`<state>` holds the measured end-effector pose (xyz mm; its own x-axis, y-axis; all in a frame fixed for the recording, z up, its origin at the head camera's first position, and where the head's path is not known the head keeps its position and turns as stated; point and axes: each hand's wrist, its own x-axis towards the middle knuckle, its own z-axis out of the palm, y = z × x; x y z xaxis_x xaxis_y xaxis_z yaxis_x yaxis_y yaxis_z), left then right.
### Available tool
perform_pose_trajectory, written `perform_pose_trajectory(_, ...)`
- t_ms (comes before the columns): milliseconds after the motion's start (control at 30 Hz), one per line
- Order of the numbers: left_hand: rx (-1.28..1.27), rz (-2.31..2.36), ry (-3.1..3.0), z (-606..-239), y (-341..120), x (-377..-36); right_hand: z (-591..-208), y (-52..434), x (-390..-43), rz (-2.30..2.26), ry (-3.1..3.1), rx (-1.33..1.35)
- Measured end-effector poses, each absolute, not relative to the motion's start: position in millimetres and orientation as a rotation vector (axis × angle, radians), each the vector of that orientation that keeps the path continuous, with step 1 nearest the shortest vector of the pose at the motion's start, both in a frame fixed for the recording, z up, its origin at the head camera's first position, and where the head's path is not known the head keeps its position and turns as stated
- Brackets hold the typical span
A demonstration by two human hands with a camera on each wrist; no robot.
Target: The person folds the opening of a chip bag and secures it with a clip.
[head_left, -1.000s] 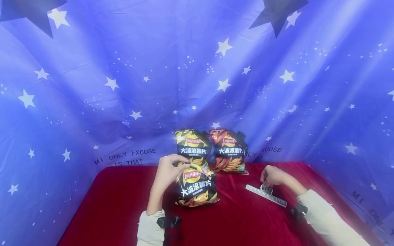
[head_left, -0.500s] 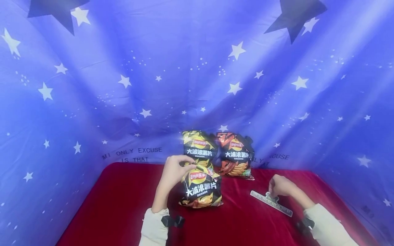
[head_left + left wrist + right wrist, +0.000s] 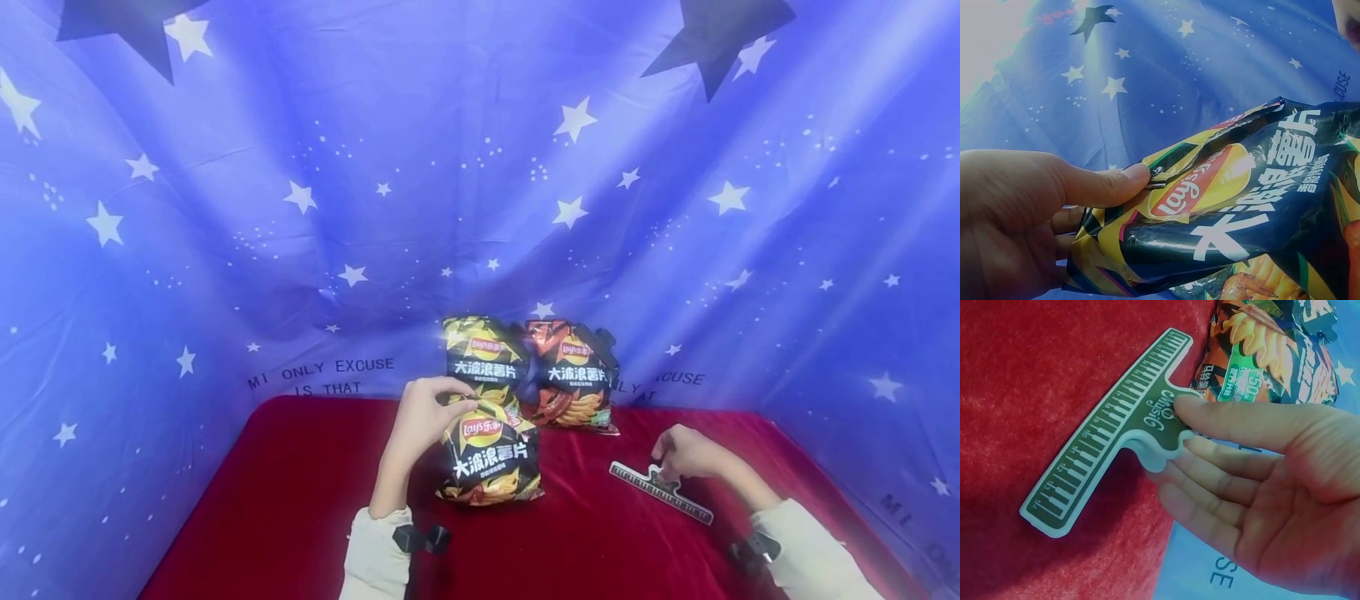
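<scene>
My left hand (image 3: 423, 421) pinches the folded-over top of a black and yellow Lay's chip bag (image 3: 491, 458), which stands on the red cloth. In the left wrist view, the thumb (image 3: 1110, 186) presses on the fold of the bag (image 3: 1229, 206) while the other fingers go behind it. To the right of the bag, my right hand (image 3: 686, 454) holds a long bag clip (image 3: 663, 493) above the cloth. The right wrist view shows the clip (image 3: 1107, 434) with a piano-key print and "Music" lettering, its handle pinched between thumb and fingers.
Behind the held bag stand a second yellow bag (image 3: 486, 354), partly covered, and a red one (image 3: 573, 383) with a dark notched piece (image 3: 603, 340) at its upper corner. Red cloth (image 3: 300, 483) covers the table. A blue star-printed curtain (image 3: 420, 125) surrounds it at the back and sides.
The head view has shifted, so everything sits a little further right in it. My right hand and the clip are slightly lower relative to the bag. Both hands keep their hold.
</scene>
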<state>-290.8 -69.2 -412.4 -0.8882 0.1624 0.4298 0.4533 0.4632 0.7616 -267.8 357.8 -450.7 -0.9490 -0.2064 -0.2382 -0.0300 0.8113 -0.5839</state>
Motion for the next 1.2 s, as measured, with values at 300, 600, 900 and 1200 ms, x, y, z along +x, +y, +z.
perform_pose_trajectory(300, -0.532, -1.403, -2.416, -412, -69, -291, -454, 366, -265, -0.899, 2.610, -0.261)
perform_pose_trajectory(600, -0.543, -1.422, -2.410, -411, -69, -291, -462, 369, -264, -0.920, 2.613, -0.360)
perform_pose_trajectory(900, -0.534, -1.407, -2.425, -412, -69, -290, -468, 366, -265, -0.941, 2.672, -0.404)
perform_pose_trajectory(1200, -0.540, -1.404, -2.420, -412, -68, -289, -462, 359, -264, -0.914, 2.717, -0.369)
